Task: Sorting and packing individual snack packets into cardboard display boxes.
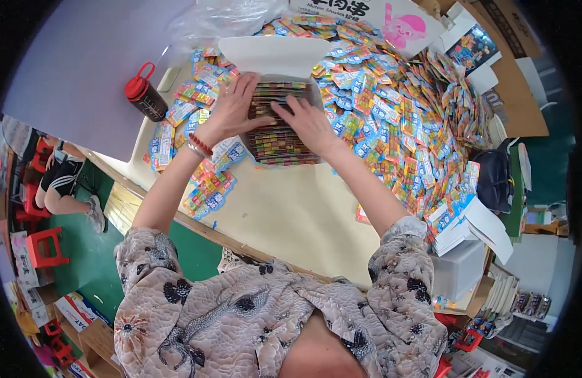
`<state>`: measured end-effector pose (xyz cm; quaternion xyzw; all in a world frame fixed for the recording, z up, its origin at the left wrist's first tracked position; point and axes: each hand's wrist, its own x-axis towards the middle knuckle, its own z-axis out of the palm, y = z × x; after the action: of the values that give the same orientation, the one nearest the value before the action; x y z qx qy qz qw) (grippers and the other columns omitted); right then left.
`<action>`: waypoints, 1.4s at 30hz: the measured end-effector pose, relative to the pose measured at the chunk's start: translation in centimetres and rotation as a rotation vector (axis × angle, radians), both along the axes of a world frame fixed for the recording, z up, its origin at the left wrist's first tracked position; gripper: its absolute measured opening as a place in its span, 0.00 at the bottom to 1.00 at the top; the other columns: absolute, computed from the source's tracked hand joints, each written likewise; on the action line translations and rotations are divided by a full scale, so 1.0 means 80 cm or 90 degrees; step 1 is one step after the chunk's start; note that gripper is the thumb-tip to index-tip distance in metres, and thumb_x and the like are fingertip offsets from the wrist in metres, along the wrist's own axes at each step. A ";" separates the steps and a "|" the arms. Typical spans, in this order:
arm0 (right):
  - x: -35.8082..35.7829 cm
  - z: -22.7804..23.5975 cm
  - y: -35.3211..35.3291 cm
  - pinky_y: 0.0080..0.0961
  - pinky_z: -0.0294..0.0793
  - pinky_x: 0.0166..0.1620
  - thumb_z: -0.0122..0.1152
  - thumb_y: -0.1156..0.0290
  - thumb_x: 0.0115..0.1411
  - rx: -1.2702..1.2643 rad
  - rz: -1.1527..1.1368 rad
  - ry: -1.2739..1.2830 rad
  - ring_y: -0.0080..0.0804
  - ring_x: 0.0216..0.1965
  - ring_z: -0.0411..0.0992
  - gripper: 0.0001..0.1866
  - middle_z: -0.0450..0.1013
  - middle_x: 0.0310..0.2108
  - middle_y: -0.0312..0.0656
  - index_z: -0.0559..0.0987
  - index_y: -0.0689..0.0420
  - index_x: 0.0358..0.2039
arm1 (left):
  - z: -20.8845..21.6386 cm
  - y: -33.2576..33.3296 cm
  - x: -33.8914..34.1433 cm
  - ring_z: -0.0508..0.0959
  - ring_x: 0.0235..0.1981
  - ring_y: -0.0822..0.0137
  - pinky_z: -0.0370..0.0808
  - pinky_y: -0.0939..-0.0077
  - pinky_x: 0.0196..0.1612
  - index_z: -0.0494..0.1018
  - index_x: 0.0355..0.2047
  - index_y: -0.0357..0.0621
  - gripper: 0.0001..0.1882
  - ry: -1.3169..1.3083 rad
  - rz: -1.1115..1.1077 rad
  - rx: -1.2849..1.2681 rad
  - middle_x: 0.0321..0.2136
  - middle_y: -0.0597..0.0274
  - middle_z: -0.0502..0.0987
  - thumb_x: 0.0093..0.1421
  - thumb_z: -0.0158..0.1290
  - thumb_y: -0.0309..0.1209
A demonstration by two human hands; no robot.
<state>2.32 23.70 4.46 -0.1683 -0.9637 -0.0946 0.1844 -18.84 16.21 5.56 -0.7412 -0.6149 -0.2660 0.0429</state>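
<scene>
**Box near full of pkts, plenty still loose**

L hand (235,110) open, fingers spread along box's left side, thumb reaching over the pkts. R hand (310,126) also open, fingers loosely bent onto the row from the right; can't tell if a fingertip pinches a pkt. White box (273,55) sits mid-table toward the far side, flap up at far edge. Packed pkts (281,140) inside stand on edge in a tight row, near end to far end.

Progress, my read: this box approx. full, row maybe being evened; flap not yet shut. Lots left outside: big heap of loose pkts (392,120) far & right, smaller scatter on left.

Surface: cream table (285,208), bare on near side. Dark bottle w/ red lid (146,94) far left, clear plastic (228,19) behind box. Translucent bin (456,268) near right w/ white cards (477,220) above it.

Room: green floor (83,277), red stool (47,247) & seated person (58,179) on left; dark bag (494,179) on right.
</scene>
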 end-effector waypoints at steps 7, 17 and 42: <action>0.001 0.018 0.008 0.37 0.72 0.48 0.59 0.76 0.50 -0.051 -0.012 -0.029 0.43 0.48 0.67 0.33 0.64 0.48 0.45 0.66 0.48 0.59 | -0.012 -0.004 0.030 0.56 0.63 0.49 0.52 0.55 0.64 0.56 0.62 0.38 0.36 0.221 0.013 0.037 0.59 0.48 0.59 0.61 0.48 0.48; -0.010 0.024 0.018 0.36 0.66 0.54 0.61 0.69 0.52 -0.128 -0.095 -0.160 0.45 0.55 0.64 0.33 0.64 0.54 0.49 0.64 0.56 0.59 | -0.063 0.017 0.014 0.56 0.63 0.47 0.52 0.55 0.64 0.52 0.64 0.38 0.38 0.190 0.038 -0.029 0.63 0.43 0.55 0.63 0.40 0.55; 0.013 0.021 0.024 0.40 0.70 0.42 0.53 0.70 0.57 -0.120 -0.227 0.191 0.49 0.42 0.70 0.19 0.70 0.40 0.50 0.69 0.62 0.48 | -0.062 -0.034 0.020 0.64 0.57 0.42 0.62 0.59 0.59 0.60 0.57 0.35 0.24 -0.316 0.178 0.090 0.56 0.36 0.63 0.63 0.44 0.34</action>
<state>3.36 25.64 6.12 -0.3642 -0.8853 -0.0094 0.2891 -17.22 13.48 0.57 -0.5570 -0.6826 -0.4726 -0.0211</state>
